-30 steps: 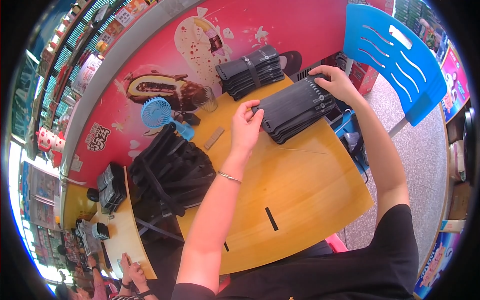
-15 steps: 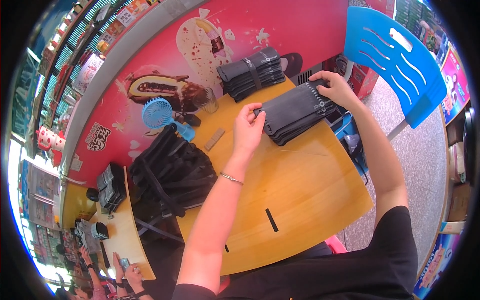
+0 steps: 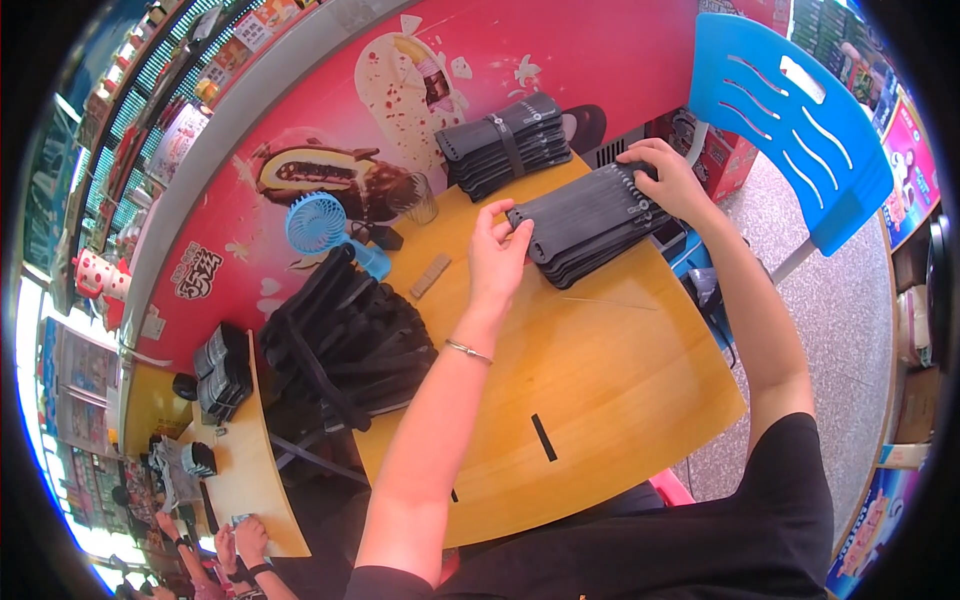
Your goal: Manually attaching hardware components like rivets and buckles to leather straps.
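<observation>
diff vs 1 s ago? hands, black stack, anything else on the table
Little moved. Both hands keep hold of the black stack: left hand at its near-left end, right hand at the far-right end; the stack turned slightly. The strapped bundle, blue fan and loose black pile stayed put.

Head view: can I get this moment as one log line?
left hand: grips stack end | right hand: on far end | black flat stack: on wooden table
</observation>
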The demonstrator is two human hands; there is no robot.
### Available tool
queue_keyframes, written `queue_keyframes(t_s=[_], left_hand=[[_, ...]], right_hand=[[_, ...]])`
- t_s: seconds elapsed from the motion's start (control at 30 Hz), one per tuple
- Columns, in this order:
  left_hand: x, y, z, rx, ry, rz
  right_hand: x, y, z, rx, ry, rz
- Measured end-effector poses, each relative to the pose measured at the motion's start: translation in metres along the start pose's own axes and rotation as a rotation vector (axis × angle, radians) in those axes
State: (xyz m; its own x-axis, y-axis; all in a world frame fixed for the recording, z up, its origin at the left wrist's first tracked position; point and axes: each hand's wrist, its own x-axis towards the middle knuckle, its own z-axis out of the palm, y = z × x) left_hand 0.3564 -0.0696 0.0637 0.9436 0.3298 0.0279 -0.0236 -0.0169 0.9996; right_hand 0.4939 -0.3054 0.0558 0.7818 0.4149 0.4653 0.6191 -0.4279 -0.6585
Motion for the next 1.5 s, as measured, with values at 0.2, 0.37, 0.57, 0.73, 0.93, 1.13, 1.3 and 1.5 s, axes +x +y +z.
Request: queue_keyframes(t_s=[0.2, 0.37, 0.57, 0.73, 0.93, 1.13, 1.3, 1.5], left_hand=[[0.0, 0.002, 0.001, -0.002, 0.059, -0.053], [0.001, -0.001, -0.003, -0.027, 0.013, -0.015], [0.001, 0.0, 0.001, 0.011, 0.012, -0.008], [0.0, 0.003, 0.002, 0.068, 0.016, 0.029], [0.003, -0.005, 0.0, 0.108, 0.026, 0.079], [0.007, -0.011, -0.003, 0.157, 0.036, 0.106], [0.006, -0.009, -0.001, 0.157, 0.039, 0.085], [0.006, -0.007, -0.001, 0.188, 0.031, 0.087]], right_hand=[[-0.002, 0.004, 0.002, -0.052, 0.073, 0.047], [-0.001, -0.002, 0.0, -0.033, 0.08, 0.068], [0.005, 0.008, -0.004, 0.038, -0.016, 0.167], [0.014, 0.005, 0.0, 0.052, 0.105, 0.2], [0.021, -0.01, -0.013, 0.373, -0.18, 0.444], [0.024, -0.011, -0.013, 0.556, -0.236, 0.476], [0.023, -0.019, -0.018, 0.68, -0.264, 0.562], [0.026, -0.021, -0.022, 0.794, -0.345, 0.597]])
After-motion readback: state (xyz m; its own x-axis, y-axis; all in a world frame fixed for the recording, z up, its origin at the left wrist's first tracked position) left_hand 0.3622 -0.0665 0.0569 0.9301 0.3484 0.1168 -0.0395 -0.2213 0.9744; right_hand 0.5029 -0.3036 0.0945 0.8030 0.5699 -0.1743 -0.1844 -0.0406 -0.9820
